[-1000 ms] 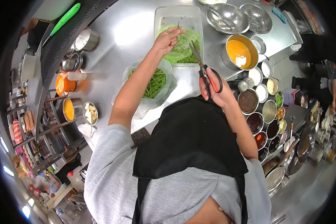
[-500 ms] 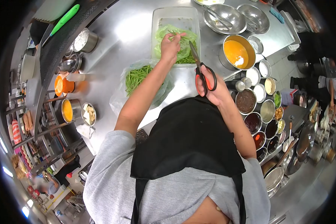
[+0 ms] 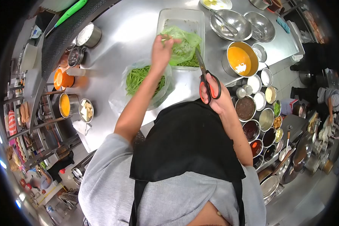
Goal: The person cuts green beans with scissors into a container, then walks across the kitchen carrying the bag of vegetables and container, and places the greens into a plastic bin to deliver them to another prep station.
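My right hand is wrapped round the black-and-red handles of a pair of scissors. Their blades point up over the right side of a clear plastic container. Inside it lie a thin green plastic bag and cut green bean pieces. Over the container's left edge is my left hand, its fingers smeared by motion near the bag, so what they hold does not show. Beneath my left forearm, long green beans fill an open clear plastic bag.
Metal bowls and a pot of orange liquid stand to the right, above several sauce containers. On the left are an orange container and a bowl of pale chunks. Another person stands far right.
My left hand has moved left and slightly down, from over the green bag to the container's edge. The scissors stay in my right hand. The view has shifted slightly.
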`<state>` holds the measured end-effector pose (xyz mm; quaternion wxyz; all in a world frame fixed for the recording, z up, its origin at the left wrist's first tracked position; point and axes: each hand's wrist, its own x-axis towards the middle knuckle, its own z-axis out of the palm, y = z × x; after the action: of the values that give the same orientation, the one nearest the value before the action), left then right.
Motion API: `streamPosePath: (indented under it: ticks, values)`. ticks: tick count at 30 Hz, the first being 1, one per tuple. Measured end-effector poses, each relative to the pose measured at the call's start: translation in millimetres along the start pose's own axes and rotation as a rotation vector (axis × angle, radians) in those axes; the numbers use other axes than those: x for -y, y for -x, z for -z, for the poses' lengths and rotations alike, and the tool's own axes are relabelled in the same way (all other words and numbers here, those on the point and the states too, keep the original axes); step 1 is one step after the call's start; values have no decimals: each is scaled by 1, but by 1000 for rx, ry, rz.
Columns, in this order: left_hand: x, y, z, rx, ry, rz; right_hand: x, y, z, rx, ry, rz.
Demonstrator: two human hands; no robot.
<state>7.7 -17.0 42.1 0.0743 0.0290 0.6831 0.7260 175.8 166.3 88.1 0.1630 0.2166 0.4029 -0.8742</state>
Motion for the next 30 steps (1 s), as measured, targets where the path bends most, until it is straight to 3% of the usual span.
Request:
streamPosePath:
  ticks: [3,5,6,8,9,11,13,17,19,24,30]
  values:
    - [-35,42,61,164,-733,-185,-1,2,14,-25,-21,13]
    - [-46,62,86,292,-1021,154,0,0,21,-39,14,34]
    - [-42,67,97,287,-1018,161,1,-1,22,-56,47,33]
    - [-28,74,114,515,-1254,122,1,-10,24,-53,133,8]
    - [-31,75,114,512,-1254,123,0,-16,25,-57,212,-6]
    - [-40,72,107,447,-1289,-121,-4,-38,27,-44,212,-22]
    - [-51,50,86,430,-1314,-123,-10,-76,30,10,107,-141]
    - [-18,-23,32,386,-1205,-95,-10,-164,38,-6,70,-54]
    - [34,-78,9,487,-1246,-51,3,-183,32,-212,95,41]
    - [111,-135,-33,479,-1099,-78,30,-163,27,-183,123,54]
    - [149,-156,-37,453,-1274,-47,11,-137,43,-207,17,-7]
